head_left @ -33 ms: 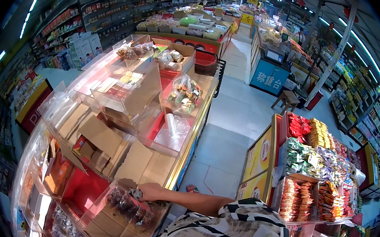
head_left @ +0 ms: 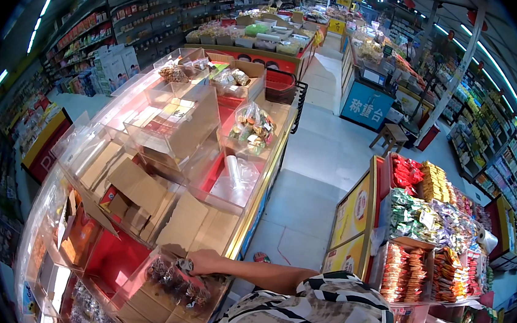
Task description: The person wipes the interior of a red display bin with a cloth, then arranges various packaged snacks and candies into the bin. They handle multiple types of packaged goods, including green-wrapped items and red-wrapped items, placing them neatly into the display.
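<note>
My right arm, in a black, white and beige patterned sleeve, reaches left across the front of my body to a display bin. My right hand (head_left: 201, 262) is closed at the bin's upper edge, its fingertips on a small grey and dark thing (head_left: 185, 266) too small to name. Right below it, several dark, shiny wrapped packets (head_left: 178, 287) lie on the brown cardboard (head_left: 150, 309) in the clear-walled bin. Just beyond my hand is a flattened cardboard piece (head_left: 195, 220). My left hand is out of view.
Clear dividers (head_left: 174, 136) and an open cardboard box (head_left: 136, 184) fill the left counter, with a bag of wrapped sweets (head_left: 252, 124) and a roll of plastic bags (head_left: 233, 171). An aisle (head_left: 304, 196) separates it from a rack of snack packets (head_left: 414, 212). A wooden stool (head_left: 391, 136) stands farther back.
</note>
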Demonstrator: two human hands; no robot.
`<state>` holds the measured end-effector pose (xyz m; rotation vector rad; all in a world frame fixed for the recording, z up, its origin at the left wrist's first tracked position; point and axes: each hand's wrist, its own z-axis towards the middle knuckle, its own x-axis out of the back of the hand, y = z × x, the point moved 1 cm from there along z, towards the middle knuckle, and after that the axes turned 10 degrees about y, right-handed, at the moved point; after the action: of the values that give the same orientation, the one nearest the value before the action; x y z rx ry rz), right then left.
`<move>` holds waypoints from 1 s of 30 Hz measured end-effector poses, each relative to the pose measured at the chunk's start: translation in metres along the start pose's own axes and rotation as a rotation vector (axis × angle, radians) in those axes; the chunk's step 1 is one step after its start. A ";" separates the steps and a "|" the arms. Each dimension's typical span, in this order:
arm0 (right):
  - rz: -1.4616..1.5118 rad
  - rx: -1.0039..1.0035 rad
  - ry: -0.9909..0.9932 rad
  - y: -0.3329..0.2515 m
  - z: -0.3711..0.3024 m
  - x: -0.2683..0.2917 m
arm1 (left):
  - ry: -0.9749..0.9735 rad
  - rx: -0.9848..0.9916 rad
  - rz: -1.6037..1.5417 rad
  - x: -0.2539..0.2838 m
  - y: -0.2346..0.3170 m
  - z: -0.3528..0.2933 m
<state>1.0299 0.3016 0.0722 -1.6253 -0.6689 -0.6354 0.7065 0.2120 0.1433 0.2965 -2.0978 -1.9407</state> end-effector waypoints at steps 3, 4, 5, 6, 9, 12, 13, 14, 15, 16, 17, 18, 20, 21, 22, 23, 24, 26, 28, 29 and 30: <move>-0.086 0.025 0.009 -0.003 0.007 -0.010 | 0.011 0.004 0.013 0.003 0.000 -0.001; -0.086 0.042 0.008 -0.004 0.007 -0.011 | 0.017 0.005 0.015 0.005 -0.001 -0.003; -0.085 0.058 0.008 -0.005 0.008 -0.011 | 0.026 0.006 0.017 0.007 -0.001 -0.004; -0.084 0.073 0.008 -0.007 0.009 -0.010 | 0.035 0.010 0.024 0.009 0.000 -0.006; -0.067 0.065 -0.009 -0.004 0.010 -0.010 | 0.044 0.020 0.028 0.011 -0.001 -0.007; -0.045 0.037 -0.028 -0.003 0.009 -0.007 | 0.045 0.028 0.032 0.011 -0.001 -0.007; -0.042 0.043 -0.030 -0.002 0.010 -0.008 | 0.047 0.026 0.036 0.011 0.000 -0.007; -0.038 0.049 -0.032 0.001 0.012 -0.010 | 0.049 0.028 0.038 0.013 -0.001 -0.007; -0.035 0.053 -0.033 0.004 0.014 -0.011 | 0.048 0.028 0.042 0.013 -0.001 -0.007; 0.015 0.059 -0.041 0.008 0.015 -0.011 | 0.050 0.029 0.043 0.014 -0.001 -0.007; 0.064 0.063 -0.047 0.013 0.017 -0.008 | 0.046 0.029 0.046 0.015 -0.001 -0.007; 0.114 0.066 -0.053 0.019 0.019 -0.004 | 0.041 0.031 0.046 0.017 -0.001 -0.007; 0.152 0.076 0.061 0.032 0.024 0.005 | 0.039 0.028 0.051 0.022 -0.001 -0.007; 0.171 0.080 0.119 0.039 0.026 0.012 | 0.043 0.027 0.052 0.024 -0.001 -0.006; 0.164 0.049 0.161 0.045 0.031 0.020 | 0.043 0.023 0.059 0.027 0.000 -0.005; 0.155 0.017 0.203 0.051 0.035 0.033 | 0.043 0.023 0.058 0.030 0.000 -0.006; 0.145 -0.015 0.246 0.056 0.039 0.044 | 0.021 0.012 0.050 0.038 -0.002 -0.006; 0.114 -0.094 0.336 0.060 0.044 0.068 | 0.055 0.032 0.060 0.032 0.001 -0.007; 0.162 -0.096 0.465 0.066 0.047 0.079 | 0.054 0.041 0.054 0.023 0.004 -0.005; 0.186 -0.097 0.529 0.067 0.047 0.082 | 0.052 0.044 0.052 0.021 0.004 -0.004; 0.160 -0.108 0.530 0.067 0.046 0.082 | 0.051 0.046 0.046 0.017 0.004 -0.003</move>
<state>1.1367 0.3452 0.0800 -1.4986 -0.1176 -0.9481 0.6916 0.2043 0.1483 0.3014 -2.1002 -1.8422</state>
